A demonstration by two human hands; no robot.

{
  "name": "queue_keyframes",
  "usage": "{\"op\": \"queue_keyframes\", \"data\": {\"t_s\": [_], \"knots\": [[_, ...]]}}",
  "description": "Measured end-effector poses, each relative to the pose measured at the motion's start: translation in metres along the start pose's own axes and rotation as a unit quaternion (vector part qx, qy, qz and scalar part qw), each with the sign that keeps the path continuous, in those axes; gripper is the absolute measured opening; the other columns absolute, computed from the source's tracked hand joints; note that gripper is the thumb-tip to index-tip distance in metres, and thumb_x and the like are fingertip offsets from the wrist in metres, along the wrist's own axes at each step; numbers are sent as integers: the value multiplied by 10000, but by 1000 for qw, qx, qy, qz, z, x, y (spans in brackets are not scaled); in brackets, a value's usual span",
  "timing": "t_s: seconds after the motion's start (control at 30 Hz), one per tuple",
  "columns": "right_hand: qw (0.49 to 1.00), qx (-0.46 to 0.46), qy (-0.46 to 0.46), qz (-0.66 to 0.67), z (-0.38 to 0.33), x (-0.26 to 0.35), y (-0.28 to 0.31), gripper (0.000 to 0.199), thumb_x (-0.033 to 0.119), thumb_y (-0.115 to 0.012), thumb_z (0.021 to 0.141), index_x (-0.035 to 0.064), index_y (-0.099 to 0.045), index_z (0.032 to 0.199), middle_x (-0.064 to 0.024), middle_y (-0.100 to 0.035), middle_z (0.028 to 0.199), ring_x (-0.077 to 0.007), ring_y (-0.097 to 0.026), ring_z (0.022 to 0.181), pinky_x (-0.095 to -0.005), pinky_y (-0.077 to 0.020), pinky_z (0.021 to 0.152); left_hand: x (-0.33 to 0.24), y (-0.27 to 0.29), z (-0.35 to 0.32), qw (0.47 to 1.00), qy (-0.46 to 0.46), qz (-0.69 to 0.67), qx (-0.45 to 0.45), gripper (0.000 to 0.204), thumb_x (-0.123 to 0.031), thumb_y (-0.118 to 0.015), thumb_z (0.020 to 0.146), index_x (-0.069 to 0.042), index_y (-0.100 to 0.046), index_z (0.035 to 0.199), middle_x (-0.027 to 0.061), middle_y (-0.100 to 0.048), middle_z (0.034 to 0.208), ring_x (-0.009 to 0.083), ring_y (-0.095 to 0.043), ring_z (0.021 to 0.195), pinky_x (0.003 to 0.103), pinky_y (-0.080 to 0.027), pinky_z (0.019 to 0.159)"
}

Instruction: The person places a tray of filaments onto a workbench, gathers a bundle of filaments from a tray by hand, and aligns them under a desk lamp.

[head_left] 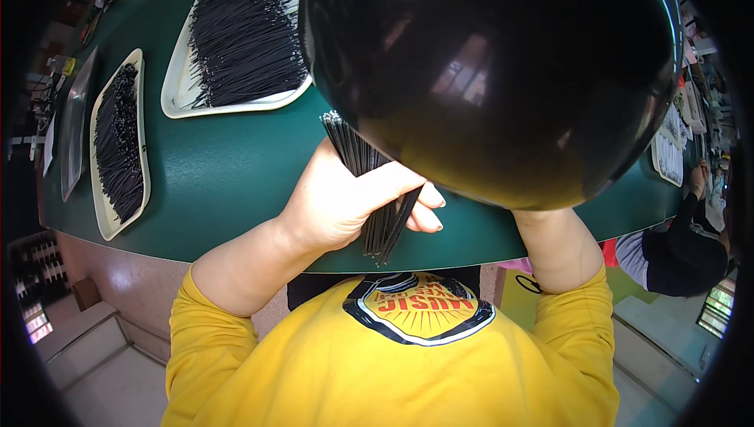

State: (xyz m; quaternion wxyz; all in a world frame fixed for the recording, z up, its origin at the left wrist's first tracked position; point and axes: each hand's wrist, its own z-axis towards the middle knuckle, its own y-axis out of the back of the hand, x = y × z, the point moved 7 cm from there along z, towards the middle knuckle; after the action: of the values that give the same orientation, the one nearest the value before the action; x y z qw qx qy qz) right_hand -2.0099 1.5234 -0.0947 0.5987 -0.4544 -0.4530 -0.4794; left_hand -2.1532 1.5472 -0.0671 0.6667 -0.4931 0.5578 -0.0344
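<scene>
My left hand (334, 195) is closed round a bundle of thin black wires (357, 152) with silvery tips at the upper end. The bundle slants from upper left to lower right over the green table, and its lower ends fan out a little below my fingers. My right hand is hidden behind a large glossy black dome-shaped thing (503, 74), maybe a lamp shade. Only the right wrist (543, 223) and forearm show under its lower edge, so whatever those fingers do is out of sight.
A large cream tray (177, 89) heaped with black wires lies at the far left. Closer to the left edge is a narrower tray (110, 223) of similar wires, beside a clear plastic piece (76, 129). On the right, another person (683, 246) sits along the green table (228, 160).
</scene>
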Motion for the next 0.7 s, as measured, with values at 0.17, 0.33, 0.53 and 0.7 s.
{"op": "queue_keyframes", "data": {"t_s": [0.17, 0.33, 0.53, 0.7], "knots": [[970, 138, -70, 187, 14, 26, -39, 231, -67, -510, 797, -57, -520, 1028, -112, -592, 819, -198, -580, 751, -280, -473, 686, 4, -2, 2, 999, 7, -6, -53, 139, -42, -540, 838, 86, -569, 883, 156, -629, 754, 194, -640, 665, 271, -539, 615], [933, -164, -66, 314, 13, 20, -4, 240, -45, -424, 846, -52, -453, 1084, -131, -583, 874, -208, -593, 789, -292, -494, 678, -18, -1, -5, 911, -233, 338, -31, 84, -36, -629, 782, 34, -616, 827, 85, -647, 743, 140, -626, 664, 226, -480, 592], [990, -94, 101, -27, 18, 18, -15, 298, -50, -486, 800, -45, -444, 1095, -79, -558, 913, -141, -550, 788, -241, -463, 680, -14, -5, 0, 854, -306, 421, -6, 55, -17, -621, 773, 37, -611, 778, 89, -636, 701, 139, -619, 608, 222, -477, 566], [996, -41, -13, 81, 24, 20, -15, 273, -75, -576, 740, -33, -515, 1003, -69, -573, 885, -135, -556, 778, -246, -468, 690, -2, -4, 6, 992, 27, 125, -10, 92, -39, -551, 830, 36, -595, 799, 95, -617, 634, 120, -585, 491, 184, -460, 463]]}}
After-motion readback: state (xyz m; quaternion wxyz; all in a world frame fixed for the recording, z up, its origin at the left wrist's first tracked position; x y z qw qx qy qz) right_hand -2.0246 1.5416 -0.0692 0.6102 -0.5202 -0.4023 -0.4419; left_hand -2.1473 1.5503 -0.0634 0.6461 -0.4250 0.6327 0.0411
